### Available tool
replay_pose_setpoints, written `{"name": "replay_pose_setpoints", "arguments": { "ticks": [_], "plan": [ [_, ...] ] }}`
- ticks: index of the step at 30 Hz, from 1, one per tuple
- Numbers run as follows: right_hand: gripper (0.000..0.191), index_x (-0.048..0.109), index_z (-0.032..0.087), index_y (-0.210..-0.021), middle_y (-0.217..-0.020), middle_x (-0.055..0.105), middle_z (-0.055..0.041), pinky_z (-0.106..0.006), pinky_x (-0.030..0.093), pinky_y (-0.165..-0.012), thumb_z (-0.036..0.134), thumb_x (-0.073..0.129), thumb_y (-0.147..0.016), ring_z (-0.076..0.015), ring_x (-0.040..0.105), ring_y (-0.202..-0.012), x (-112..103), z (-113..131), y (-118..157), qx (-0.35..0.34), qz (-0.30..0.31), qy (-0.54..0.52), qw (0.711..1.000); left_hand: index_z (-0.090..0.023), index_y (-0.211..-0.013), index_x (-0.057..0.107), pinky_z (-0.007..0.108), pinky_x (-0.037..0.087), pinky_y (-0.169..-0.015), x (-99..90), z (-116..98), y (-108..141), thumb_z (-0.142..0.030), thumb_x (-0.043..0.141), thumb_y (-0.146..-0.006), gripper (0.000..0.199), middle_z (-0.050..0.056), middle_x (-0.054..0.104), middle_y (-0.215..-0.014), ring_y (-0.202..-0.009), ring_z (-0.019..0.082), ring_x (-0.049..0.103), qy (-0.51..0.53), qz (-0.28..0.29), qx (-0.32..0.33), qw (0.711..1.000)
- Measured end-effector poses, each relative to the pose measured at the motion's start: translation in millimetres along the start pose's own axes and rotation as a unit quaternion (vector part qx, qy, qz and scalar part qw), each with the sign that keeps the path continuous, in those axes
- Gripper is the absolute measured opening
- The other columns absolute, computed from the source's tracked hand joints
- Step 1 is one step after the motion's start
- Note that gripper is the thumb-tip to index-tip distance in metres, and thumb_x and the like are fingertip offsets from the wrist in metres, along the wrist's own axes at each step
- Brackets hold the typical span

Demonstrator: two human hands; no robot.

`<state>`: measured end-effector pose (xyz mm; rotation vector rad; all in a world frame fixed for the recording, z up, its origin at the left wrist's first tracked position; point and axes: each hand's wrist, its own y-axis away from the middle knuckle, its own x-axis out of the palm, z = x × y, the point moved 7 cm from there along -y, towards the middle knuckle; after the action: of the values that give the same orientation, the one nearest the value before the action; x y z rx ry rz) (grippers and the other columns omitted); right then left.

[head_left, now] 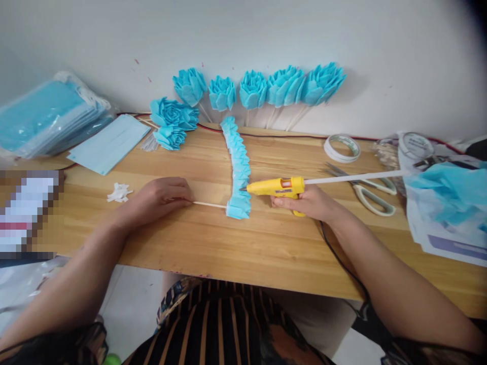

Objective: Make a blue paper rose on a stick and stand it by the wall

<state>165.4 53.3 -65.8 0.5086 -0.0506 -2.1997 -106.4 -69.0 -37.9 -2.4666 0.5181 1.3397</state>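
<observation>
My left hand (163, 198) is closed, pinching a thin wooden stick (208, 204) that lies level above the table. The stick's far end meets the near end of a long pleated blue strip (239, 162), which stretches away from me over the wood. In my right hand (300, 200) is a yellow hot glue gun (276, 187), gripped by its handle. Its nozzle points left and reaches the strip just beyond the stick. From the back of the gun a long white glue stick (353, 176) sticks out to the right.
Finished blue flowers (253, 90) on sticks lean along the wall. Scissors (367, 190) and a tape roll (341, 148) lie on the right, near a bag of blue scraps (449, 197). Blue sheets (109, 143) and small white pieces (119, 192) lie left. A black cord (342, 261) trails below my right arm.
</observation>
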Motion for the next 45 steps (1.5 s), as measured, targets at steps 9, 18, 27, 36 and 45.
{"name": "replay_pose_setpoints", "arguments": {
  "ticks": [9, 18, 27, 36, 45],
  "plan": [
    [0.035, 0.072, 0.019, -0.081, -0.071, 0.067, -0.0021, -0.030, 0.049, -0.059, 0.053, 0.076, -0.076, -0.0146, 0.058, -0.062, -0.5, -1.3, -0.1, -0.004, -0.006, 0.006, 1.000, -0.017, -0.090, 0.067, 0.024, 0.044, -0.077, -0.2, 0.3, -0.3, -0.027, 0.047, -0.104, 0.026, 0.006, 0.065, -0.092, -0.085, 0.015, 0.062, -0.005, -0.001, 0.000, 1.000],
    [0.037, 0.073, 0.019, -0.085, -0.071, 0.065, -0.0016, -0.028, 0.046, -0.057, 0.054, 0.075, -0.076, -0.0141, 0.056, -0.062, 0.0, -2.2, -0.7, -0.006, 0.000, 0.006, 1.000, -0.017, -0.091, 0.066, 0.024, 0.044, -0.078, 0.6, 0.2, 1.2, -0.028, 0.046, -0.105, 0.027, 0.006, 0.064, -0.093, -0.086, 0.015, 0.062, -0.005, 0.003, -0.002, 1.000],
    [0.035, 0.072, 0.019, -0.083, -0.070, 0.066, -0.0013, -0.027, 0.046, -0.055, 0.054, 0.075, -0.076, -0.0127, 0.055, -0.061, -0.6, 0.4, -0.5, -0.011, -0.005, 0.016, 1.000, -0.017, -0.090, 0.067, 0.024, 0.045, -0.077, -0.2, 0.0, 0.5, -0.029, 0.045, -0.105, 0.028, 0.006, 0.066, -0.093, -0.085, 0.015, 0.062, -0.012, 0.000, -0.004, 1.000],
    [0.038, 0.073, 0.019, -0.095, -0.075, 0.067, -0.0017, -0.028, 0.046, -0.058, 0.053, 0.075, -0.077, -0.0142, 0.058, -0.065, 0.6, -0.2, -0.6, -0.005, 0.003, 0.007, 1.000, -0.017, -0.091, 0.066, 0.023, 0.044, -0.078, -1.1, -1.8, 0.3, -0.028, 0.046, -0.105, 0.027, 0.006, 0.065, -0.093, -0.086, 0.014, 0.062, -0.008, -0.002, -0.001, 1.000],
    [0.037, 0.072, 0.019, -0.085, -0.071, 0.067, -0.0018, -0.027, 0.045, -0.055, 0.054, 0.075, -0.076, -0.0131, 0.055, -0.061, 0.2, 0.0, -0.7, -0.016, -0.002, 0.007, 1.000, -0.018, -0.092, 0.067, 0.026, 0.046, -0.078, -2.0, -2.7, -0.5, -0.029, 0.044, -0.105, 0.029, 0.007, 0.066, -0.093, -0.086, 0.016, 0.062, -0.020, -0.008, 0.000, 1.000]
  ]
}}
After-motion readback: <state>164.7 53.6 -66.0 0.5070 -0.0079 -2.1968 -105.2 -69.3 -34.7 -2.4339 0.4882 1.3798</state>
